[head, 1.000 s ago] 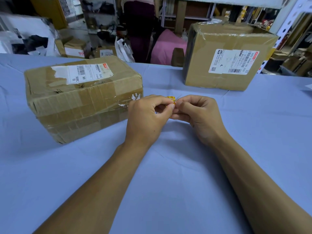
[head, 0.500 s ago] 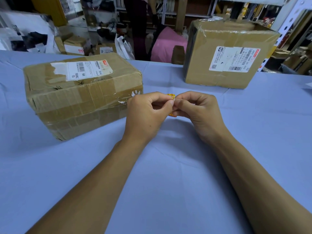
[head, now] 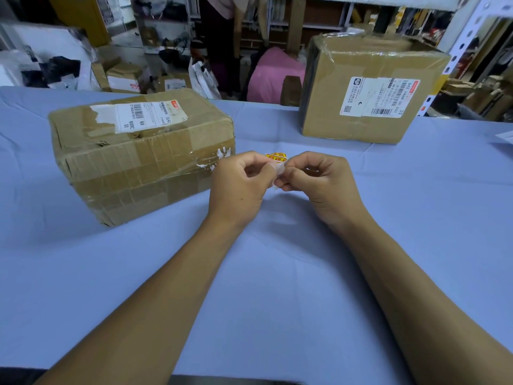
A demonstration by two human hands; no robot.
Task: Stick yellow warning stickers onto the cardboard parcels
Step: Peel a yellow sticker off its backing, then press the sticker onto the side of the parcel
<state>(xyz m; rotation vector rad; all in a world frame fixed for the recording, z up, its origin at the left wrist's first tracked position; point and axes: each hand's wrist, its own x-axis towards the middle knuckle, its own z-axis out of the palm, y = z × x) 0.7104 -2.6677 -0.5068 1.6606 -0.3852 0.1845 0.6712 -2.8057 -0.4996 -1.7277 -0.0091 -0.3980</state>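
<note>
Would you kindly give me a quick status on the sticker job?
Left hand, right hand: both pinching yellow warning sticker, peeling. Neither parcel stickered: near one, far one. Nothing in the way.

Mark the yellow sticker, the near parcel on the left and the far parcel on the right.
yellow sticker (head: 275, 157), head view, its printed face above the fingertips.
near parcel (head: 138, 159), head view, its taped front side.
far parcel (head: 327, 112), head view, bare cardboard beside its label.

Pale blue cloth-covered table (head: 277, 287), creased. Directly on it: taped cardboard parcel (head: 138, 154) at left, taller parcel (head: 369, 90) far right, possibly paper (head: 506, 138) at right edge.
</note>
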